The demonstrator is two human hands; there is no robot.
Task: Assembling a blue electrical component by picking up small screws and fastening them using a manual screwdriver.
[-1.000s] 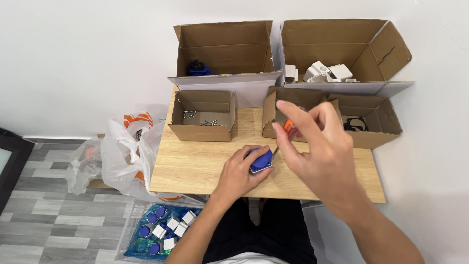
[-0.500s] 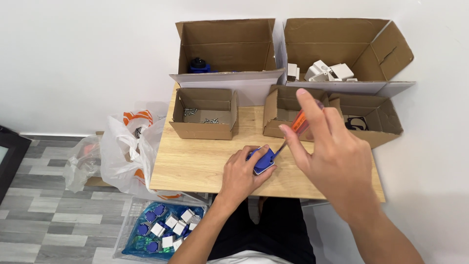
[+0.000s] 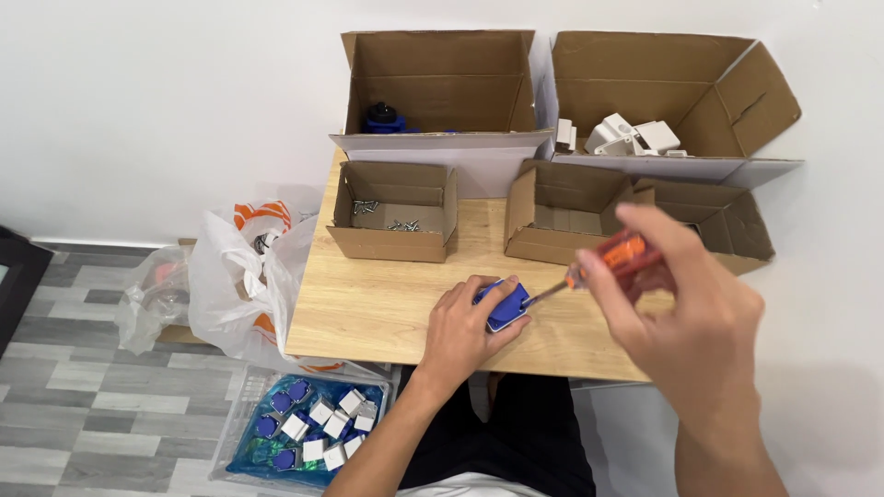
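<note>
while the left hand (image 3: 463, 329) presses a small blue and white part (image 3: 502, 305) to the wooden desk (image 3: 387, 299) near its front edge, its grip closed around that part, the right hand (image 3: 686, 317) at 3 o'clock holds an orange-handled screwdriver (image 3: 603, 262) in a closed grip, tip touching the part. at 11 o'clock of the part sits a small cardboard box of screws (image 3: 394, 210). on the floor at 8 o'clock lies a tray of blue and white parts (image 3: 308, 425).
</note>
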